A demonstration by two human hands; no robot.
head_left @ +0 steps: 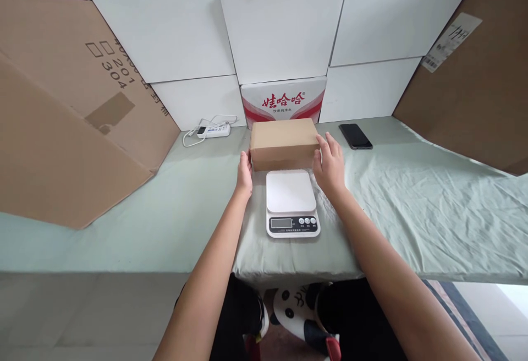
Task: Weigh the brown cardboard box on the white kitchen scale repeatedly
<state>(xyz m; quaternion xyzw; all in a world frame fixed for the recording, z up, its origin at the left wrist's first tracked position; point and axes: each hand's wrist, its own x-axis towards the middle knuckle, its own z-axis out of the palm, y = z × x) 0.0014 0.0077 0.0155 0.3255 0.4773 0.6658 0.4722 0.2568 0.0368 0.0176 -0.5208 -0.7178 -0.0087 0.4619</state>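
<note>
1. Head view, left side: large brown cardboard sheet [61,113], cut off by the left edge; printed digits legible, other marks unclear.
2. White power strip [213,129] with looped cord, lying on the green cloth [412,207] near the back panels.
3. Left hand [245,173]: fingers together, pressed flat to the left end of the box; fingertips hidden behind that end.
4. Brown box [284,142]: closed, flat on the cloth, just behind the scale; long axis runs left to right, broad front face toward the person.
5. White scale [292,202]: display and buttons at its near edge; display reading too small to make out.
6. Right hand [330,165]: fingers loosely spread, touching the box's right end; the palm side is hidden.
7. Black phone [355,136], face up, well apart from the box.
</note>
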